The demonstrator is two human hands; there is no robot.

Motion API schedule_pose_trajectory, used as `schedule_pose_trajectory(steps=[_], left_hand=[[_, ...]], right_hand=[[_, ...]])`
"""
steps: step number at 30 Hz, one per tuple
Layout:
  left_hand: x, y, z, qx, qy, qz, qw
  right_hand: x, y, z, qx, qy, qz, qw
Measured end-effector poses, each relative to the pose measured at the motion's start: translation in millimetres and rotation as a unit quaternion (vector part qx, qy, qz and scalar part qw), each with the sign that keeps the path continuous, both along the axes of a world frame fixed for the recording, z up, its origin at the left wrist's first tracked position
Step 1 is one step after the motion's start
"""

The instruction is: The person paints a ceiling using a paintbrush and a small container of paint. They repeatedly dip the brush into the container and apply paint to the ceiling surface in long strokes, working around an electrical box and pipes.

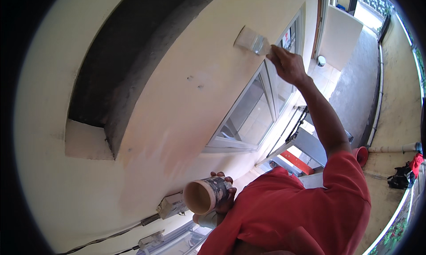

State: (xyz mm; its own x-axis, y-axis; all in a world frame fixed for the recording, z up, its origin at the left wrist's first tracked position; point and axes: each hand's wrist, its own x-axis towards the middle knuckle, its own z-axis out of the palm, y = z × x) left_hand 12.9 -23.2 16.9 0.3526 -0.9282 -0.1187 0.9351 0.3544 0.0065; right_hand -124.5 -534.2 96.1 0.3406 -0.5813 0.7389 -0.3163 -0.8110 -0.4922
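A wide flat paintbrush [253,40] lies with its bristles against the cream wall [177,99]. My right hand [288,65] is closed round its handle, with the arm stretched up and forward. Lower down, close to my red shirt, my left hand [225,198] grips a paint can [215,187] from the side. The can is tilted so that its mouth faces me; its inside is coated in cream, and dark smudged patches mark its outside. Damp-looking pinkish paint [171,159] shows on the wall between the two hands.
Left of the brush runs a dark recess [115,55] in the wall. A white-framed window [248,113] sits under my right arm. Wall boxes [172,205] with cables are beside the can. Below me are a metal ladder [306,144] and a small white bucket [321,61].
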Motion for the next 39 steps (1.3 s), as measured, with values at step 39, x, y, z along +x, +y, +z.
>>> schedule_pose_trajectory(steps=[39], left_hand=[[0.6, -4.8, -5.3, -0.043, 0.038, -0.025, 0.998]], right_hand=[[42.7, 177.8, -104.9, 0.237, -0.05, 0.039, 0.969]])
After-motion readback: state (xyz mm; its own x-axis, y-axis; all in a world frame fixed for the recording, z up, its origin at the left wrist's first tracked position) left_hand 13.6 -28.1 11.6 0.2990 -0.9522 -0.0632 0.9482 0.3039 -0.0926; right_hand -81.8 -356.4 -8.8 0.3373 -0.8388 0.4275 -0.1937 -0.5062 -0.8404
